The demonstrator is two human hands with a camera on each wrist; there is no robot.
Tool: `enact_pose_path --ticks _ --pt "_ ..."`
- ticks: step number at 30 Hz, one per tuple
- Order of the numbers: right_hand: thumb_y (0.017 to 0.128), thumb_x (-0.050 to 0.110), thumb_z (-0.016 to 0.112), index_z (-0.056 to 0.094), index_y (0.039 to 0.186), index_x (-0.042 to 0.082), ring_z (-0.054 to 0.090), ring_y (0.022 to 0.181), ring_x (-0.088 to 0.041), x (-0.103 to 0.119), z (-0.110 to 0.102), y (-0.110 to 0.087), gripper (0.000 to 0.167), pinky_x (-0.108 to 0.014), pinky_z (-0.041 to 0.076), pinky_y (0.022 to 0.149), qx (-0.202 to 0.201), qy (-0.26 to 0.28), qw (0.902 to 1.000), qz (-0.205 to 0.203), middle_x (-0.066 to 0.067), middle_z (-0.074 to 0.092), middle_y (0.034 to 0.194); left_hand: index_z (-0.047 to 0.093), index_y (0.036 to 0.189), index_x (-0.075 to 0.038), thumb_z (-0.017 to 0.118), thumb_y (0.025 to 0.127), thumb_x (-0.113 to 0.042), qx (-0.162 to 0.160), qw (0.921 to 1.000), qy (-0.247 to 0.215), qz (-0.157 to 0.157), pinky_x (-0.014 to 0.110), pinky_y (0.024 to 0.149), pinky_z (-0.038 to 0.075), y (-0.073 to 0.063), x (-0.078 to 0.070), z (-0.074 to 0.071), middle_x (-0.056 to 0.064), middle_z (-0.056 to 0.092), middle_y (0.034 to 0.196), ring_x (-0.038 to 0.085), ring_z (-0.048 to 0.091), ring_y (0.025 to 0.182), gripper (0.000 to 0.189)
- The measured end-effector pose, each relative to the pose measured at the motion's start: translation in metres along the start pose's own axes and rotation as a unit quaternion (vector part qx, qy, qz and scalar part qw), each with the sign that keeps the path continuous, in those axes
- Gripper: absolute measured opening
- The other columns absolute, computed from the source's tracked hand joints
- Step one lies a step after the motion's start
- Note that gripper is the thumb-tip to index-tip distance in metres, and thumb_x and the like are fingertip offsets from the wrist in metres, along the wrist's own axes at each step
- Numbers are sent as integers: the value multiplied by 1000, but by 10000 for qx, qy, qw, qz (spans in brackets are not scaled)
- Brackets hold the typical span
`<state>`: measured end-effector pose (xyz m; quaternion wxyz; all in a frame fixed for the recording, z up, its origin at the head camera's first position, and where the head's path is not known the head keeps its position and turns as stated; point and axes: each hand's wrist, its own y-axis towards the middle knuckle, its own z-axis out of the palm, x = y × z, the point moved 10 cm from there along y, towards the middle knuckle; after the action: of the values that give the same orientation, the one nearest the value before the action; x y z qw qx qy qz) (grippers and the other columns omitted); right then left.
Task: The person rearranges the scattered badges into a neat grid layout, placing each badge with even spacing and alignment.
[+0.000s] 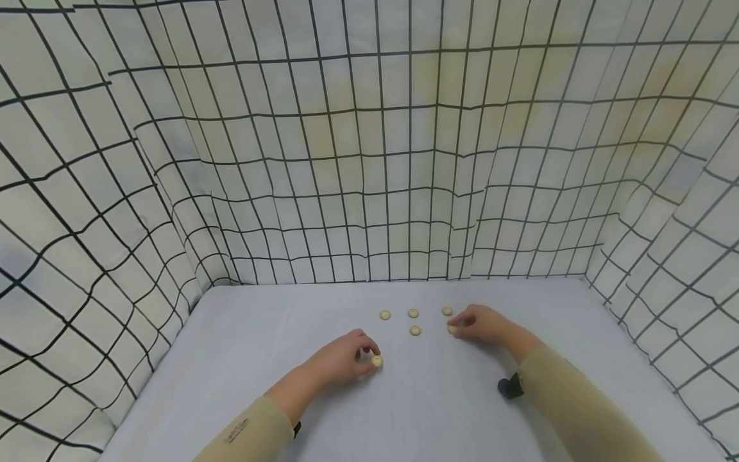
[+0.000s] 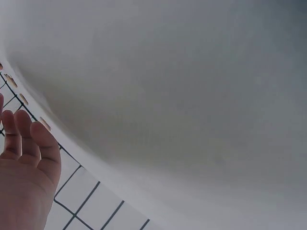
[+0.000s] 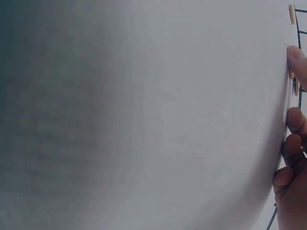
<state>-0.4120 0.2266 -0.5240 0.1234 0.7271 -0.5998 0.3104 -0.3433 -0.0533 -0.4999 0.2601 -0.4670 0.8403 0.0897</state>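
My left hand (image 1: 345, 357) pinches a small round pale disc (image 1: 377, 361) between thumb and fingertips; its face is turned towards the head camera. Farther right, my right hand (image 1: 482, 324) has thumb and finger at the edges of another such disc (image 1: 452, 329) on the white table, partly covering it. Just beyond those fingers lies a disc (image 1: 447, 310) in the back row. To its left are two more in that row, a middle disc (image 1: 413, 313) and a left disc (image 1: 385, 315). A front disc (image 1: 415, 330) lies between the hands. In the left wrist view, the held disc is out of sight.
A white cloth-like surface covers the table (image 1: 242, 346). White walls with a black grid (image 1: 392, 167) stand at the back and both sides. A dark wrist device (image 1: 510, 387) sticks out below the right sleeve.
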Motion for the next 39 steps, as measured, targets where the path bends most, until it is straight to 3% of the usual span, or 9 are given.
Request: enact_pose_path --ticks 9,24,32,39 --pt "83 31 79 75 110 24 57 106 -22 -2 1 0 28 -48 44 95 21 40 10000 33 2 62 105 69 104 -25 73 88 -27 -76 9999 -28 -106 31 74 44 17 8 -6 -7 53 98 12 51 84 16" --pt "82 32 79 75 108 28 58 106 -21 -6 2 3 26 -46 45 95 -41 32 10000 70 4 63 105 69 105 -21 72 89 -26 -137 9986 6 -504 37 85 44 51 23 -11 -3 55 101 15 51 93 18" --pt "82 32 79 75 107 29 57 108 -23 -7 1 2 25 -48 44 97 -71 56 9999 53 3 63 107 69 104 -18 72 89 -24 -190 9982 -13 -564 40 92 44 58 24 -10 -2 57 102 16 52 97 16" --pt "81 32 79 75 106 29 57 108 -22 -7 1 3 25 -48 44 96 -95 64 9999 32 4 63 106 69 103 -17 72 89 -24 -187 9978 49 -633 40 89 44 64 25 -10 -1 58 99 17 52 94 16"
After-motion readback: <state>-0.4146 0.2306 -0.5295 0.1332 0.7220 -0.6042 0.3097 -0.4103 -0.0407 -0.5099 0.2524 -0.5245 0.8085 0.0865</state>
